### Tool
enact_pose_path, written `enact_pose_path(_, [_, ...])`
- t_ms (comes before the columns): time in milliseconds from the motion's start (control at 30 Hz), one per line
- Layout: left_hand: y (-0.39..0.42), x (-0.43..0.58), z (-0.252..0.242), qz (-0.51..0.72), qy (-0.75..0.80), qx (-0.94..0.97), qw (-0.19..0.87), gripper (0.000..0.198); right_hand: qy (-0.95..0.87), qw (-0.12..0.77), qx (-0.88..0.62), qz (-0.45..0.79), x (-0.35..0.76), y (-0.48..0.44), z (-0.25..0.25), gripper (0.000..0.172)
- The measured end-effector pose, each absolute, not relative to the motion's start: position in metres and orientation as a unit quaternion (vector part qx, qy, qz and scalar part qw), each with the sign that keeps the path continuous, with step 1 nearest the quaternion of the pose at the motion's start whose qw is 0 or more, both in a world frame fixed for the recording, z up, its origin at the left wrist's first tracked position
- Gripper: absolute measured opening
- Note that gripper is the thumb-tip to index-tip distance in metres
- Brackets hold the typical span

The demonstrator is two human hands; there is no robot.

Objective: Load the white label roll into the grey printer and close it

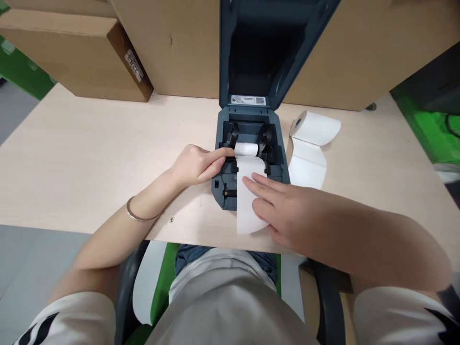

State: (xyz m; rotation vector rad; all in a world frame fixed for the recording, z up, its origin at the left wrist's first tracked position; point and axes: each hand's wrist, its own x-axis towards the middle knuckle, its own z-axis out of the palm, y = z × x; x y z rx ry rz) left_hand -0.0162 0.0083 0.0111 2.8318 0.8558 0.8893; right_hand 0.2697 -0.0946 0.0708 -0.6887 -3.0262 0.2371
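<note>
Paper strip (pixel 247 211): long axis toward the person (pixel 230 306)
Right hand (pixel 276 203): open, laid over it
Left hand (pixel 201 165): beside roll (pixel 246 149), grip unclear

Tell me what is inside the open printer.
The printer holds a white roll between black holders and a paper strip running forward. The strip and right hand cover part of its front; what lies beneath is hidden.
</note>
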Motion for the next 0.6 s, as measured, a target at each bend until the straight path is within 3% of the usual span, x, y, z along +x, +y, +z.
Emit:
enact_pose_path(233, [0.007, -0.015, 0.011, 0.309, 0.269, 0.912, 0.017, 0.053, -0.982, -0.041, -0.17, -0.065, 0.262, -0.116, 0.084, 0.041])
enact_pose_path(400, [0.002, -0.013, 0.011, 0.386, 0.257, 0.883, -0.076, 0.041, -0.98, -0.03, -0.174, -0.094, 0.256, -0.126, 0.111, 0.036])
enact_pose_path(500, [-0.009, -0.01, 0.019, 0.454, 0.175, 0.858, -0.165, 0.036, -0.979, -0.007, -0.18, -0.091, 0.255, -0.13, 0.12, 0.037])
enact_pose_path(600, [-0.024, -0.001, 0.029, 0.412, 0.025, 0.886, -0.211, 0.047, -0.98, -0.003, -0.169, -0.101, 0.254, -0.131, 0.121, 0.046])
